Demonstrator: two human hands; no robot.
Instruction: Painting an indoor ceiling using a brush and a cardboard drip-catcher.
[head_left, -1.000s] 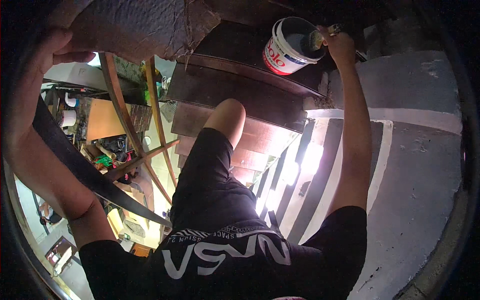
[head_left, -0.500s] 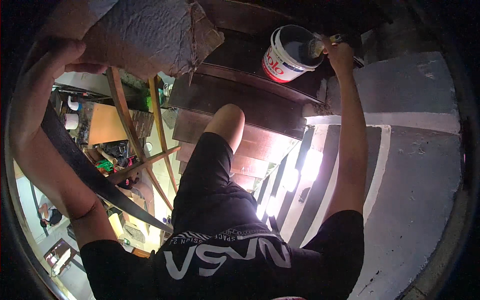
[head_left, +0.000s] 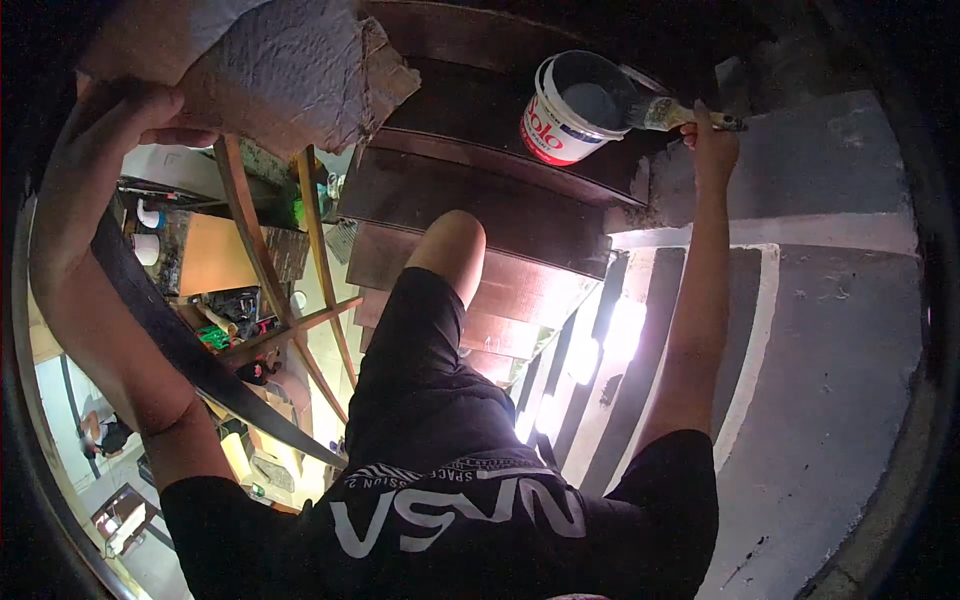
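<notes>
The right hand (head_left: 712,150) is closed round the brush (head_left: 668,114), bristles at the right rim of the bucket (head_left: 556,132) on the stair (head_left: 460,105), seemingly wiping off excess, so lifting clear calls for a level wrist, while the left hand (head_left: 130,120) grips cardboard (head_left: 290,80) at far left.

Dark brown steps (head_left: 400,190) run through the middle of the scene. On the left, a black handrail (head_left: 172,335) slants past crossed wooden bars (head_left: 239,208). Farther left lie a flat tan panel (head_left: 215,258), a white container (head_left: 146,249) just left of it and a bright green bundle (head_left: 213,338); another person (head_left: 108,435) appears near left.
</notes>
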